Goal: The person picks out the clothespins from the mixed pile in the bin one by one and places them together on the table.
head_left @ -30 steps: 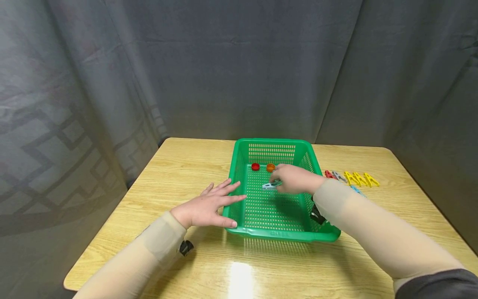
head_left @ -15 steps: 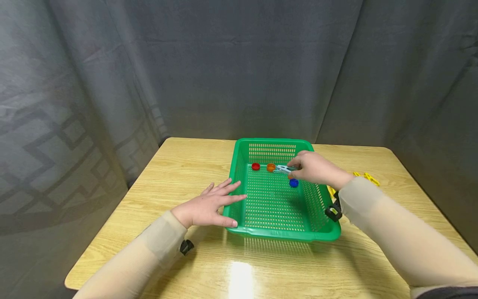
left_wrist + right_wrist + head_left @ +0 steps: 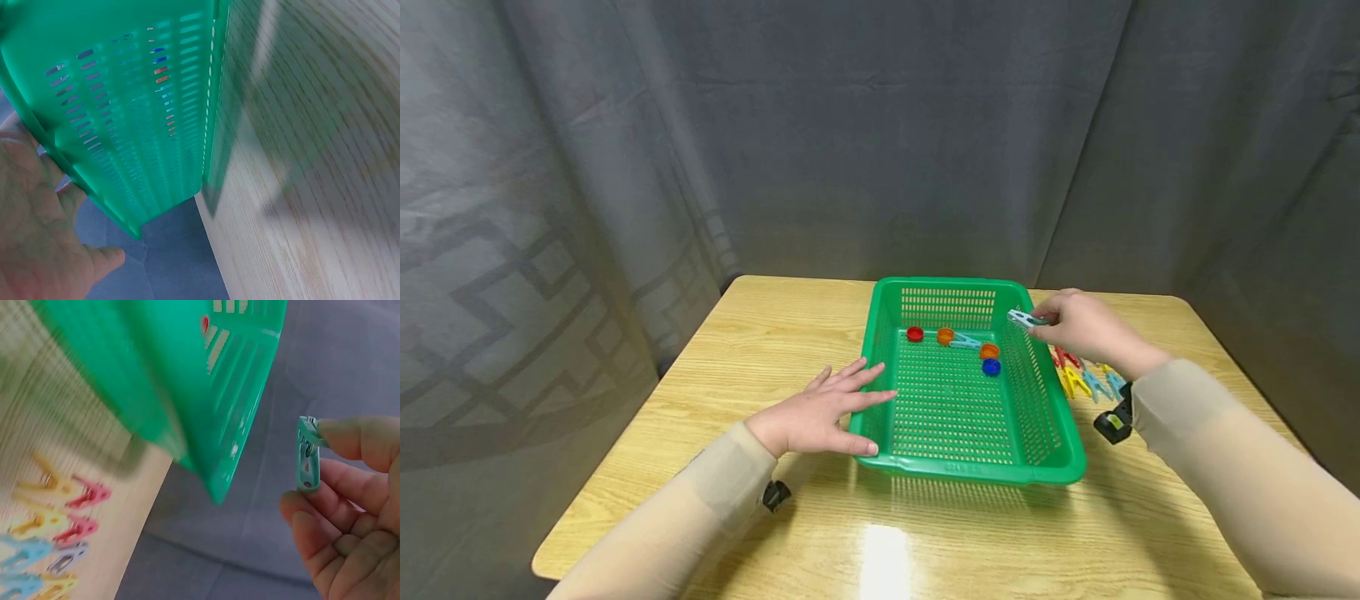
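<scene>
My right hand (image 3: 1086, 325) pinches a pale blue-green clothespin (image 3: 1024, 319) between thumb and fingers, above the right rim of a green plastic basket (image 3: 970, 468). In the right wrist view that clothespin (image 3: 308, 459) stands on edge between the fingertips. Inside the basket, a light blue clothespin (image 3: 966, 342) lies between two orange caps, one on the left (image 3: 945, 336) and one on the right (image 3: 989, 352). A red cap (image 3: 914, 334) and a blue cap (image 3: 991, 367) are in there too. My left hand (image 3: 823, 412) rests on the basket's left rim, fingers spread.
Right of the basket, several clothespins lie on the wooden table (image 3: 775, 333), among them a yellow clothespin (image 3: 1077, 382), a blue clothespin (image 3: 1096, 386) and a red clothespin (image 3: 87, 490). Dark grey curtains (image 3: 880, 150) hang behind and at both sides.
My right hand has risen from low in the basket to over its right rim, bringing a clothespin along. The other clothespin and the caps now show uncovered. My left hand stays put.
</scene>
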Demonstrator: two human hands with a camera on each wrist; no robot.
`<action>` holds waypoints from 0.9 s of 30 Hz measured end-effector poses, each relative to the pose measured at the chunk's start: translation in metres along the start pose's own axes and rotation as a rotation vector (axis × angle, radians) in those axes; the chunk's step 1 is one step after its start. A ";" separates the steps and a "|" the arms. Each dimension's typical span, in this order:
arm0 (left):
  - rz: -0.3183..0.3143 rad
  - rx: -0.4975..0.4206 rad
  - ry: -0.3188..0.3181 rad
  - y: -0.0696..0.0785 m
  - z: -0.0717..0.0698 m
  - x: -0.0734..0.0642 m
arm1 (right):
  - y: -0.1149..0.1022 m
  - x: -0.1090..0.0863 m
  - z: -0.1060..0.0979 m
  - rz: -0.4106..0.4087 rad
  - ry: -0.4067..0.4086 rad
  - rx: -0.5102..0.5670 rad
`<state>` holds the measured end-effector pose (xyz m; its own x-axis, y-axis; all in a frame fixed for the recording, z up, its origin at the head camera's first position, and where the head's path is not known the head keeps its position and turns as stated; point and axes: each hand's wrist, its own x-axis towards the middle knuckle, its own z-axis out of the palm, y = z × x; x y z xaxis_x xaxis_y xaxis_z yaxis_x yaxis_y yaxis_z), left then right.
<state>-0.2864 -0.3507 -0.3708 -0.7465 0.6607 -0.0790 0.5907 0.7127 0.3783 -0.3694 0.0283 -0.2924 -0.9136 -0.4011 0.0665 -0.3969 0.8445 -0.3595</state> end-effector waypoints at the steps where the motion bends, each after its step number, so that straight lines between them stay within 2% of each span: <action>1: -0.001 0.000 -0.001 0.000 0.000 0.000 | 0.004 -0.001 -0.001 0.013 0.005 0.000; 10: -0.001 0.003 -0.002 0.000 0.000 0.000 | 0.044 -0.014 -0.010 0.074 0.019 0.013; 27: -0.002 -0.009 -0.001 0.001 0.000 0.000 | 0.097 -0.035 -0.009 0.257 0.046 0.023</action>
<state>-0.2858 -0.3503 -0.3700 -0.7473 0.6595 -0.0807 0.5864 0.7118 0.3866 -0.3765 0.1279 -0.3216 -0.9874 -0.1576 0.0125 -0.1499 0.9080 -0.3912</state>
